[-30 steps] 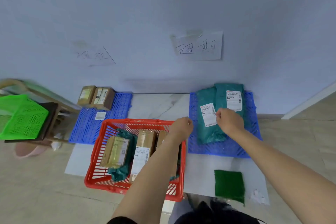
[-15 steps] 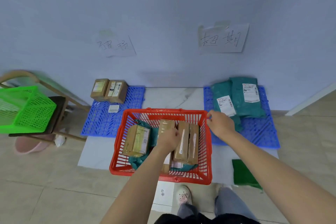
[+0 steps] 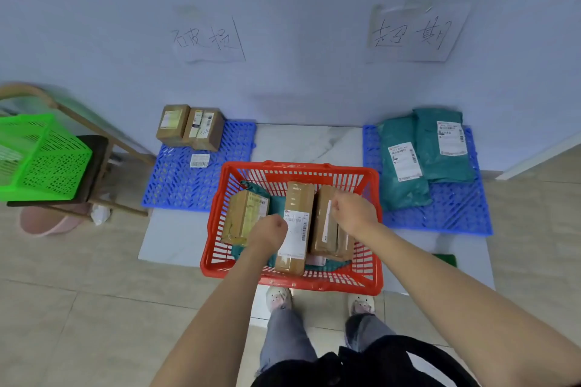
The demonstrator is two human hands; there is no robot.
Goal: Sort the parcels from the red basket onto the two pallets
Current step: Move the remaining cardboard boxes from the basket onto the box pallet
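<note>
The red basket (image 3: 298, 167) stands on the floor between two blue pallets. It holds three brown boxes over a teal bag (image 3: 277, 205). My left hand (image 3: 269, 232) is closed on the left edge of the middle long box (image 3: 298, 198). Beside it, my right hand (image 3: 352, 214) rests with curled fingers on the right box (image 3: 323, 231). A third box (image 3: 243, 217) lies at the basket's left side. The left pallet (image 3: 195, 188) carries two brown boxes (image 3: 188, 127) and a loose label (image 3: 199, 160). Two teal bags (image 3: 421, 154) lie on the right pallet (image 3: 456, 212).
A green basket (image 3: 41, 160) sits on a wooden chair (image 3: 97, 151) at the left, with a pink tub (image 3: 47, 225) under it. Two handwritten paper signs (image 3: 207, 39) (image 3: 415, 31) hang on the wall above the pallets. A green item (image 3: 445, 260) lies right of the basket.
Both hands have come back from the teal bags on the right pallet and dropped into the red basket. The view has swung left, centring on the basket.
</note>
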